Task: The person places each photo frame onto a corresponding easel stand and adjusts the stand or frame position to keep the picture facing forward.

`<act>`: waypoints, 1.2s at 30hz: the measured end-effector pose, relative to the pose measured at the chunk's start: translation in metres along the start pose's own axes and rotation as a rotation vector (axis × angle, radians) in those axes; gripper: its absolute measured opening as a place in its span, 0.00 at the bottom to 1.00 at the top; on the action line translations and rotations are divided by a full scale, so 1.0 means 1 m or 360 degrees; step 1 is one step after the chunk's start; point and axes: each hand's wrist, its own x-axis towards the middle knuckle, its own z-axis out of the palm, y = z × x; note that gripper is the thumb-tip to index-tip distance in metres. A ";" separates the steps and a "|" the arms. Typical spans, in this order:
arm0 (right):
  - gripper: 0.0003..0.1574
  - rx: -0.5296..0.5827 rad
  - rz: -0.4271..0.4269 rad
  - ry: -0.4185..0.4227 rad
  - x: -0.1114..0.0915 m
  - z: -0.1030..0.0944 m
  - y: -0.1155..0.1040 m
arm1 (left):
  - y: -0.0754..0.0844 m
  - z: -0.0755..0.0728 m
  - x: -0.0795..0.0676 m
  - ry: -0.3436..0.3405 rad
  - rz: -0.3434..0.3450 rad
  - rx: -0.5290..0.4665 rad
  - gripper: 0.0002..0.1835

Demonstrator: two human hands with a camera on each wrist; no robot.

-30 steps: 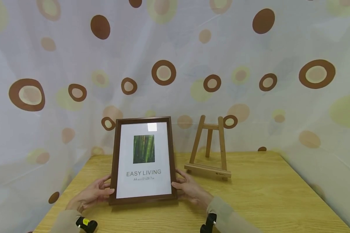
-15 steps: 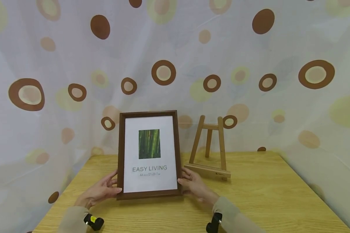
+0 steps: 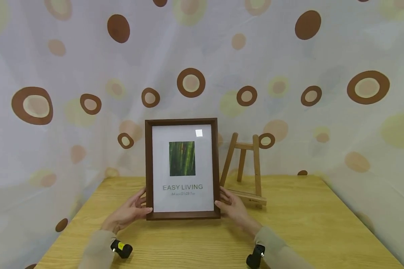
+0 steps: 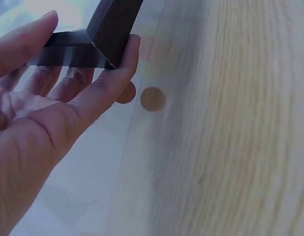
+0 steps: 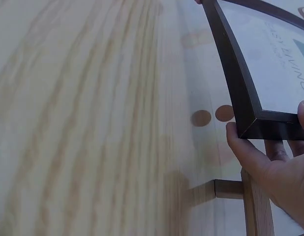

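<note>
A dark brown picture frame [image 3: 183,215] is held nearly upright over the table, its printed sheet with a green bamboo picture and "EASY LIVING" facing me. My left hand [image 3: 129,213] grips its lower left side, thumb on the front edge and fingers behind and beneath the corner, as the left wrist view shows. On the lower right side, my right hand [image 3: 237,211] holds it the same way, its fingers under the corner in the right wrist view. Just right of the frame stands a small wooden easel [image 3: 257,164]; the frame and right hand overlap its left part in the head view.
The wooden table [image 3: 306,224] reaches back to a white curtain [image 3: 215,48] patterned with brown and yellow circles. In the right wrist view, part of the easel [image 5: 258,206] shows close below my right hand.
Both hands have raised the picture frame and carried it to the right, bringing it nearer the easel. It has straightened from a slight tilt. The easel has stayed put.
</note>
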 end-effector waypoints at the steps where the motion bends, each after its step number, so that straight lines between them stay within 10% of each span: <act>1: 0.41 -0.0012 -0.0002 0.0013 0.000 -0.002 0.000 | 0.000 0.001 0.003 -0.0006 0.0008 -0.0006 0.47; 18: 0.40 -0.0074 0.0028 0.0130 -0.003 -0.032 -0.005 | -0.009 0.029 0.034 0.0235 0.0175 0.0064 0.39; 36: 0.42 -0.0343 -0.0072 0.0253 -0.006 -0.058 -0.014 | 0.004 0.055 0.060 0.0230 0.0203 0.0059 0.37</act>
